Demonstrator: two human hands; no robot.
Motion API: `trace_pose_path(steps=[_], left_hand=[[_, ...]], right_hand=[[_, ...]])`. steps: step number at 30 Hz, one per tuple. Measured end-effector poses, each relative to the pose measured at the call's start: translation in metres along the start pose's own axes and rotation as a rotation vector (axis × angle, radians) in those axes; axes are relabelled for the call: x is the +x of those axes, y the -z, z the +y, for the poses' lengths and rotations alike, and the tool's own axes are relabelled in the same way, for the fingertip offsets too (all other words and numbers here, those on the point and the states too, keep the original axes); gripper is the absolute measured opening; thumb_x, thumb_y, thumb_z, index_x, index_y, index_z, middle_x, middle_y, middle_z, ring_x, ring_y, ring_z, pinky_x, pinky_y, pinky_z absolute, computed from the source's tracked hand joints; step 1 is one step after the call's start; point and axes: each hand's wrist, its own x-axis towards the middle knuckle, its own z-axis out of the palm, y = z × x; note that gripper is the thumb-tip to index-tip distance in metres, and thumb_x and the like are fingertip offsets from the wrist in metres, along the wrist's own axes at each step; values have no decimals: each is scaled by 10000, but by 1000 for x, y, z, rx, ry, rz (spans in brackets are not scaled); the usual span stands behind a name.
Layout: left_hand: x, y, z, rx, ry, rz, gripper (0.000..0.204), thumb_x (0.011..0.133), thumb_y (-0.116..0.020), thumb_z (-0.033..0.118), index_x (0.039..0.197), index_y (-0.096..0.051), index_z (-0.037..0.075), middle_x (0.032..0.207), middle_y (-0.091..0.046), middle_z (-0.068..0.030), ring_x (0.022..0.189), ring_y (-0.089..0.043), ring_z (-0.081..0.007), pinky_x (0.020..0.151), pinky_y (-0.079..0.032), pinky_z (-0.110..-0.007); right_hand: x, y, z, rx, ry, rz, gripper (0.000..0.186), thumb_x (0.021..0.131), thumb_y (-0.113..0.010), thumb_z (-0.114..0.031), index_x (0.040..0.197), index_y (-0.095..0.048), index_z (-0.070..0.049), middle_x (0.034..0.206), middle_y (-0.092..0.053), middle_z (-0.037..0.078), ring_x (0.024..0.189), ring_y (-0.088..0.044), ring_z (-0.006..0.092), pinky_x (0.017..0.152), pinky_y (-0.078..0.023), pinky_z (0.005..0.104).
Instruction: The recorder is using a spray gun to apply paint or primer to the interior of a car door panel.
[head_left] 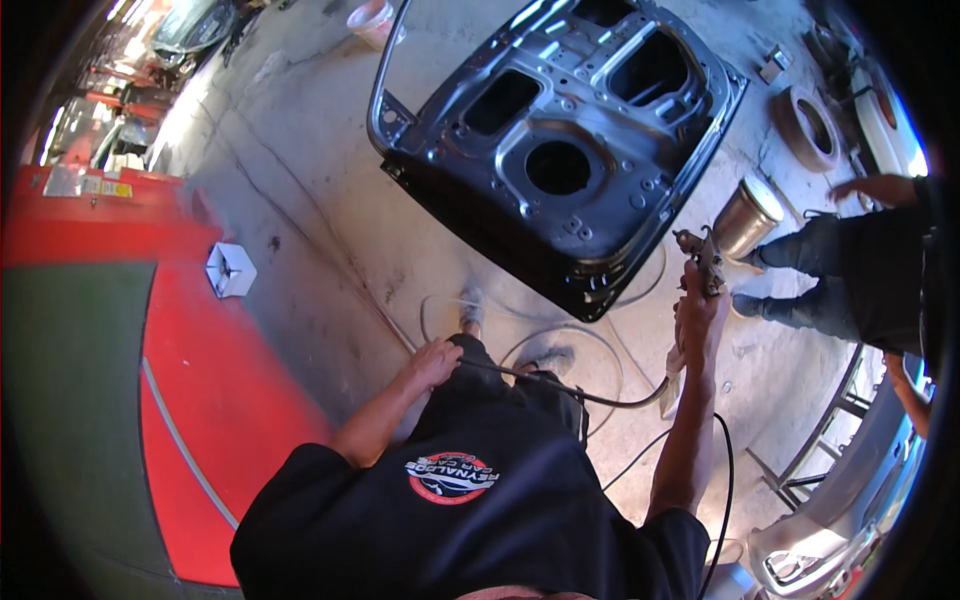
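- Head view, clock face laid flat with twelve at the top: the car door (555, 122) fills the space from twelve to one o'clock, inner side showing, with its window frame along its left side.
- The right hand (702, 305), at three o'clock, grips the handle of a spray gun (712, 262), its fingers wrapped around it. A silver metal cup (748, 220) sits just beyond, toward one o'clock from that hand, and seems joined to the gun.
- The left hand (437, 362), at seven o'clock, is curled around a black hose (620, 404), which runs across the legs toward four o'clock and up to the gun's handle.
- Key relation: the door lies toward ten or eleven o'clock from the right hand and toward one o'clock from the left. The right hand is nearer, with the gun's head just beside the door's right edge, apart from it.
- That edge slants from seven toward one o'clock. The door's far end is cut off, so I cannot fully tell its long axis, nor what props it.
- A co-worker (885, 260) stands at three o'clock, past the cup; a white box (231, 270) rests near nine.
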Motion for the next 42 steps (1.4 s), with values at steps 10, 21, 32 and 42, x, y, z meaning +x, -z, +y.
trace_pose_path(steps=[10, 21, 32, 42], left_hand=[[24, 37, -167, -130, -6, -51, 206, 860, -614, 97, 1048, -661, 28, 1027, -684, -182, 1051, -643, -412, 896, -527, -507], [44, 134, -271, -243, 6, 25, 184, 873, -523, 84, 992, -652, 30, 969, -677, -209, 1009, -647, -416, 873, -526, -508], [51, 140, -236, -410, 75, 47, 146, 883, -627, 76, 1024, -641, 41, 1007, -702, -194, 1012, -665, -397, 869, -528, -486], [58, 121, -226, -394, 103, 118, 84, 891, -621, 76, 973, -618, 56, 913, -671, -181, 946, -657, -396, 825, -522, -491]], right_hand=[[10, -131, -72, 76, 9, 84, 398, 1023, -655, -403, 909, -654, -22, 711, -587, 18, 528, -522, 97, 464, -406, 282], [88, -336, -180, -106, -36, -147, 384, 966, -697, -405, 875, -656, -34, 649, -577, 27, 514, -539, 107, 476, -418, 300], [164, -389, -184, -400, 310, -150, 447, 985, -692, -449, 1136, -719, -29, 833, -711, 142, 751, -637, 246, 736, -516, 441], [132, -373, -180, -350, 391, -278, 384, 965, -738, -382, 1092, -685, -23, 816, -702, 141, 719, -641, 242, 715, -516, 397]])
